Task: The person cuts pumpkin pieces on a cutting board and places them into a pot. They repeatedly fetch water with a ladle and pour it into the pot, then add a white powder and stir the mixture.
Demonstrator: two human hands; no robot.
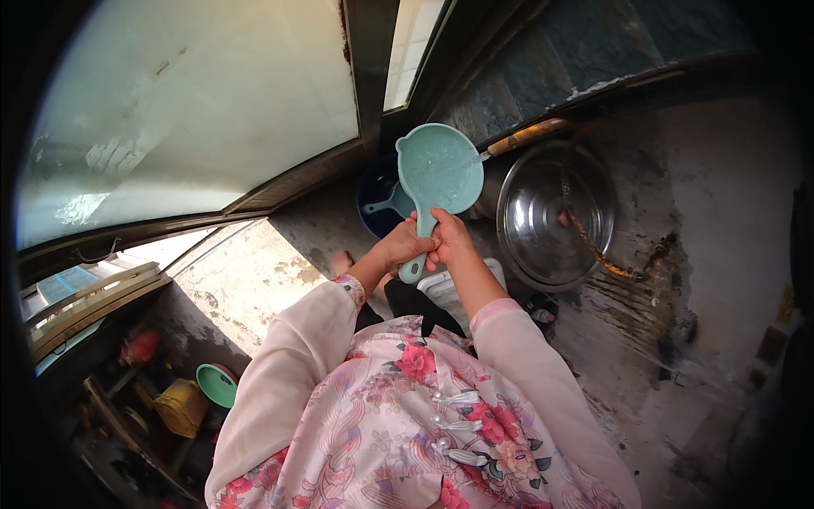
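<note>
A pale teal water dipper (454, 191) is held out in front of me, its bowl facing up. Water streams into it from the mouth of a rusty, orange-yellow pipe (527, 136) at its right, and the surface inside is rippled. My left hand (405, 244) is wrapped round the dipper's handle. Close against it, my right hand (450, 237) grips the same handle nearer the bowl. Below the dipper, slightly left, stands a dark blue bucket (366, 217) holding a second, blue-grey dipper (394, 204); the raised dipper covers part of both.
Right of the dipper, a round shiny metal lid (530, 242) has a rusty curved pipe (585, 237) across it. A white container (490, 270) sits by my feet. A frosted glass panel (203, 102) rises at left. Lower left are a green basin (217, 386) and a yellow container (181, 407).
</note>
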